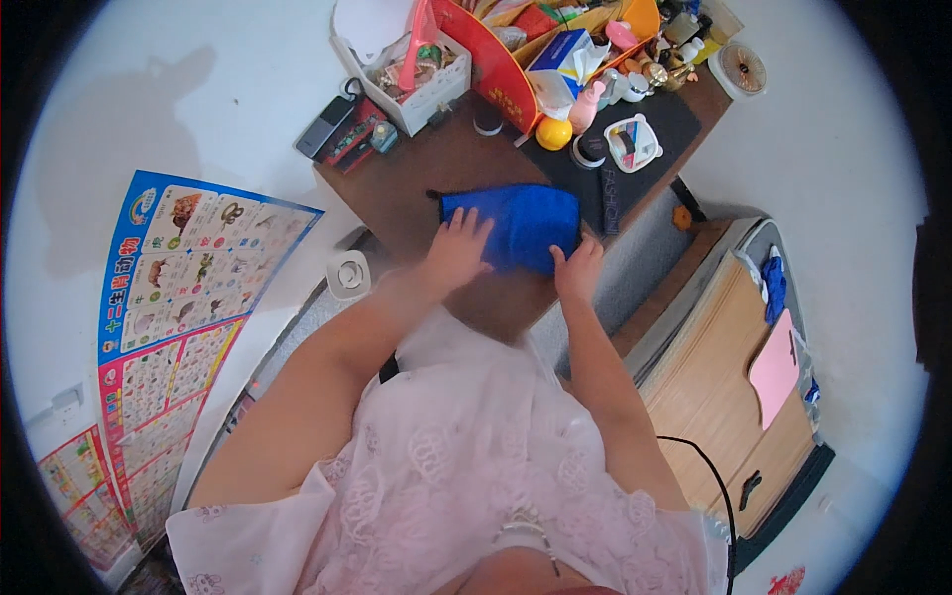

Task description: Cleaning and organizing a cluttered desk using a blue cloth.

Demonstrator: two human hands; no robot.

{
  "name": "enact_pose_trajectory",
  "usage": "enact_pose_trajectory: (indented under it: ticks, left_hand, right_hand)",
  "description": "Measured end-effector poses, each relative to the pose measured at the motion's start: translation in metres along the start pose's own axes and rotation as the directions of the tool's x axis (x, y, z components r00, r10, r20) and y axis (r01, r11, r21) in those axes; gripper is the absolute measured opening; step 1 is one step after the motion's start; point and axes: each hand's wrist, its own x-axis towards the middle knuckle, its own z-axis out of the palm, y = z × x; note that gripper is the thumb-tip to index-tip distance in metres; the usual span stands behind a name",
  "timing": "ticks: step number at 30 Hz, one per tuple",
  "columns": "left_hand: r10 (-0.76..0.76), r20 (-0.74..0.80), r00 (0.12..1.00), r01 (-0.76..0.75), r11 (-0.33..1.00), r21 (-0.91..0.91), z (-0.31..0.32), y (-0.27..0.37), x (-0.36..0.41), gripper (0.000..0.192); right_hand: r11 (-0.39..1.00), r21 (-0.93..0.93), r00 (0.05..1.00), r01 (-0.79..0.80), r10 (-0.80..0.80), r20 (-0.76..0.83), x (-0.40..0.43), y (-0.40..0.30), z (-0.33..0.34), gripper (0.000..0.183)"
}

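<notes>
A blue fabric pouch lies on the dark brown tabletop, with a small black bit at its far left corner. My left hand rests on the pouch's left part, fingers spread and pointing away from me. At its right edge is my right hand, the thumb on the near right corner and the fingers by the side; whether they reach under the cloth is hidden. Beyond the pouch stand a yellow round container, a black-lidded jar and a small white-framed mirror.
A white basket with a pink comb stands at the back left, near a dark phone-like device. A red and yellow organizer holds a tissue box. Right of the table is a wooden-slat mat; a poster hangs left.
</notes>
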Motion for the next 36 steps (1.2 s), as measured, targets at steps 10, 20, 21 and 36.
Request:
enact_pose_trajectory:
  ticks: [10, 20, 21, 36]
  left_hand:
    - [0.053, -0.264, 0.963, -0.107, 0.975, -0.193, 0.043, -0.044, -0.029, 0.056]
    - [-0.51, -0.382, 0.771, 0.018, 0.616, -0.787, 0.041, -0.083, -0.04, 0.029]
    - [-0.516, -0.378, 0.768, 0.025, 0.615, -0.788, 0.042, -0.087, -0.039, 0.029]
    - [-0.422, -0.426, 0.801, 0.0, 0.711, -0.704, -0.041, -0.07, 0.138, 0.048]
  right_hand:
    - [0.981, 0.169, 0.968, -0.093, 0.049, 0.247, 0.049, -0.033, -0.003, 0.044]
    - [0.834, 0.178, 0.768, 0.522, -0.55, 0.329, 0.005, -0.105, 0.024, 0.048]
    - [0.836, 0.1, 0.784, 0.54, -0.543, 0.302, 0.006, -0.107, 0.029, 0.052]
    - [0.976, 0.207, 0.954, 0.062, -0.119, 0.276, 0.002, -0.084, 0.029, 0.07]
